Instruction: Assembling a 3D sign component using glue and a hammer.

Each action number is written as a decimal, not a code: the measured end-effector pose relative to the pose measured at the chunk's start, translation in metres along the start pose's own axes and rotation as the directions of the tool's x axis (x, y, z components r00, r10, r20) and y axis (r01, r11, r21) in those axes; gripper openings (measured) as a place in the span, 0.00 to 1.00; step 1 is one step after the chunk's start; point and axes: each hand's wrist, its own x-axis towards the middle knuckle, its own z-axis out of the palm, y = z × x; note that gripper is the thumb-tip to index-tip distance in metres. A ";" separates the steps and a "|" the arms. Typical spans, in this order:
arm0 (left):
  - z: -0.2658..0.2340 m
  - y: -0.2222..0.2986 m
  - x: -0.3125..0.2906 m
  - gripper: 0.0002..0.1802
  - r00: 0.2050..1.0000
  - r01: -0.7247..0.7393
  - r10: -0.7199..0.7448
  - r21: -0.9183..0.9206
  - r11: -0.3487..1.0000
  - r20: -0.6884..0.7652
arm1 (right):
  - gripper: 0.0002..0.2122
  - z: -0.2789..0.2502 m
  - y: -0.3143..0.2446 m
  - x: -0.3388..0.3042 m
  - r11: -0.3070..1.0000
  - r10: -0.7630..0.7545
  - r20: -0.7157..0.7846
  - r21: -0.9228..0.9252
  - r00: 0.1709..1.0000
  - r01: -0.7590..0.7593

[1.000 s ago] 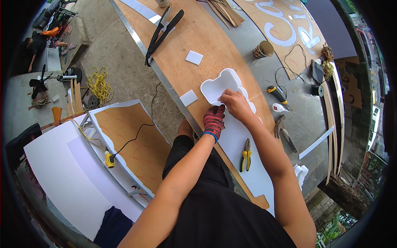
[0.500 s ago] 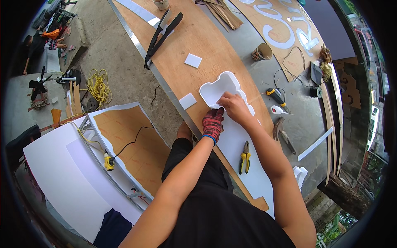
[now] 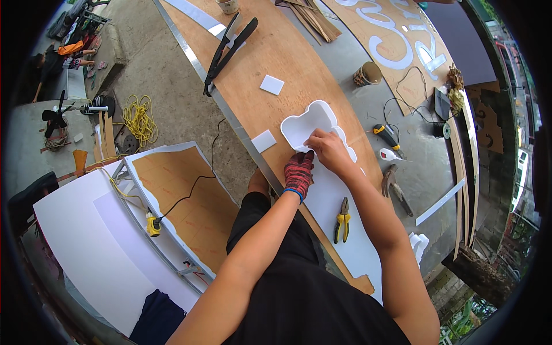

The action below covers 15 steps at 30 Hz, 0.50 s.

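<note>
A white hollow shell with a rounded, lobed outline and upright walls (image 3: 307, 118) lies on the wooden board in front of me. My left hand (image 3: 298, 173), in a red and black knit glove, is closed on the near edge of its wall. Bare, my right hand (image 3: 328, 149) reaches over the near part of the shell, fingertips pinched together inside by the wall. Whatever those fingertips hold is hidden. Yellow and black pliers (image 3: 342, 221) lie on a white sheet (image 3: 333, 198) close to my right forearm. Two white rectangular pieces (image 3: 272, 85) (image 3: 264, 141) rest left of the shell.
A black hair straightener (image 3: 229, 57) lies farther up the board (image 3: 310, 63). On the metal table to the right are a cup (image 3: 367, 75), a yellow-black tool (image 3: 386, 135), a small white bottle (image 3: 388, 154) and a hammer (image 3: 395, 188). A yellow cord (image 3: 140, 121) coils on the floor.
The view has shifted slightly, so the whole scene sits a little to the right. Both hands keep nearly the same hold at the shell's near edge.
</note>
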 end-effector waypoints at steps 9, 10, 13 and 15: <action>-0.003 -0.006 0.006 0.14 1.000 -0.003 0.003 0.010 1.000 -0.004 | 0.09 0.000 -0.001 0.002 1.000 0.001 0.014 -0.002 1.000 -0.001; -0.002 -0.006 0.005 0.14 1.000 -0.006 0.006 0.017 1.000 0.000 | 0.09 -0.001 -0.001 0.001 1.000 0.006 0.014 0.001 1.000 -0.006; -0.001 -0.006 0.003 0.14 1.000 -0.010 0.010 0.006 1.000 0.000 | 0.09 -0.001 -0.001 0.000 1.000 0.000 0.008 -0.013 1.000 0.000; -0.001 -0.005 0.003 0.14 1.000 -0.012 0.012 -0.012 1.000 -0.005 | 0.07 -0.001 -0.002 0.000 1.000 0.007 0.021 -0.014 1.000 -0.006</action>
